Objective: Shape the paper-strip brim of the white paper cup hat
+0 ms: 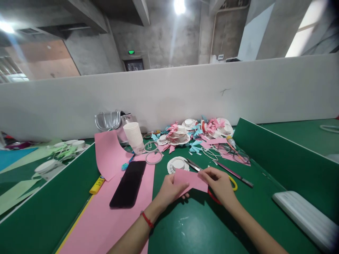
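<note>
A small piece of pink paper [189, 179] is held up between my two hands over the green table. My left hand [171, 190] grips its left side, thumb on top and fingers underneath. At the paper's right edge my right hand [218, 181] pinches it between thumb and fingers. Just behind the paper lies a white fluted paper cup piece [178, 163], cut and spread flat. A pair of scissors [194, 165] rests on the table under my right hand, its red and yellow handles partly hidden by that hand.
At left, a black phone [128, 185] lies on a large pink sheet [87, 225], near a yellow glue tube [97, 185]. Stacked paper cups [133, 137] stand behind. Paper flowers and scraps [185, 132] crowd the back. A purple pen-like tool [234, 173] and a white box [304, 215] lie rightward, inside green dividers [286, 155].
</note>
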Demonstrator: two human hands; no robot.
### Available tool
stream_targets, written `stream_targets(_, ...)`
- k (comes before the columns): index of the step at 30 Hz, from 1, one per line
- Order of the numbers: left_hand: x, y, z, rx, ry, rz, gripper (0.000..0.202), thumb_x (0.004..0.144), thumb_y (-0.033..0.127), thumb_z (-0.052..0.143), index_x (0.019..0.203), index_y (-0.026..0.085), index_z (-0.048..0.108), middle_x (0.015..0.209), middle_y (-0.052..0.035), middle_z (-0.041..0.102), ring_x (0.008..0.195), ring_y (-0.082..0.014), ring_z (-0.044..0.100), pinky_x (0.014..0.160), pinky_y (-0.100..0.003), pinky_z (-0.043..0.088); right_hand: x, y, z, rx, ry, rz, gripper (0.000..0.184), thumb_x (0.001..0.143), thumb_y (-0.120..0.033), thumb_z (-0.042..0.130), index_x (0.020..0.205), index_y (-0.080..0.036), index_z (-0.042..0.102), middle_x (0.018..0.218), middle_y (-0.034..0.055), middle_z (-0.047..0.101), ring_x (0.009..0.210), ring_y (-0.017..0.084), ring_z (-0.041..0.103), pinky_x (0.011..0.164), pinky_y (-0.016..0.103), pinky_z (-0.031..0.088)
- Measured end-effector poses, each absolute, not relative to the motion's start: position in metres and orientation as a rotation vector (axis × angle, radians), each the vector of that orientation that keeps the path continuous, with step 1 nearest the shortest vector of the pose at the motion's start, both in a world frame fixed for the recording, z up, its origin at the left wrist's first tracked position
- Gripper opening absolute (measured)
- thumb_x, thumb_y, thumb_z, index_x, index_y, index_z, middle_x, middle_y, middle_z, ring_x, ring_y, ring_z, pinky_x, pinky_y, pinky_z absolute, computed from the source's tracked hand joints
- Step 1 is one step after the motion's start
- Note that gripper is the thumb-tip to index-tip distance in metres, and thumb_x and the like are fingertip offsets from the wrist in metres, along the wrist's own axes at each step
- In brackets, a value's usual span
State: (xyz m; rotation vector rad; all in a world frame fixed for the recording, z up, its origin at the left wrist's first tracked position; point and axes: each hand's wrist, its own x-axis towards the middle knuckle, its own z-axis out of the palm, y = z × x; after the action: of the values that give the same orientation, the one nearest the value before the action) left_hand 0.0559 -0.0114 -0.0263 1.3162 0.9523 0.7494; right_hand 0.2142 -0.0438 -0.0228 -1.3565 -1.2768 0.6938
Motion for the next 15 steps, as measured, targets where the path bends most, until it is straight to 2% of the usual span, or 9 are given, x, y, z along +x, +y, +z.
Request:
stream_targets(2,0.057,-0.015,-0.036,1.219,0.954,0.826,0.023,0.065,0.028,0.061,0.076,0.008,0.057,0.051,-0.0015,0.059,0.042,-0.0119,0.055,0.040,-0.021,0.042,0.214,-0.041,-0.027,-1.318,-1.211,0.749,0.022,0.064,-0.039,0.061,0.064,-0.017,0.063,0.059,0.0033,0.062,0.056,0.016,0.055,0.053,0.027,0.045)
stream_targets(5,0.056,-0.016,-0.042,1.147,0.991,0.942,0.025,0.064,0.029,0.062,0.077,0.008,0.055,0.050,-0.0018,0.060,0.036,-0.0107,0.052,0.033,-0.019,0.037,0.217,-0.037,-0.032,-1.254,-1.115,0.883,0.029,0.058,-0.040,0.066,0.075,-0.017,0.063,0.066,0.0048,0.064,0.062,0.018,0.059,0.058,0.029,0.047)
stream_targets(9,0.054,-0.014,-0.043,1.177,0.991,0.931,0.028,0.065,0.033,0.061,0.078,0.009,0.055,0.051,-0.0021,0.061,0.029,-0.0070,0.045,0.027,-0.016,0.027,0.220,-0.036,-0.032,-1.248,-1.096,0.977,0.027,0.059,-0.040,0.066,0.072,-0.017,0.063,0.068,0.0049,0.065,0.065,0.019,0.060,0.060,0.029,0.047)
stream_targets(15,0.055,-0.017,-0.040,1.243,1.030,0.936,0.027,0.067,0.033,0.060,0.079,0.009,0.055,0.049,-0.0010,0.059,0.028,-0.0043,0.038,0.029,-0.016,0.024,0.218,-0.039,-0.031,-1.221,-1.071,0.976,0.020,0.064,-0.037,0.063,0.070,-0.018,0.061,0.067,0.0023,0.062,0.063,0.016,0.056,0.059,0.026,0.044)
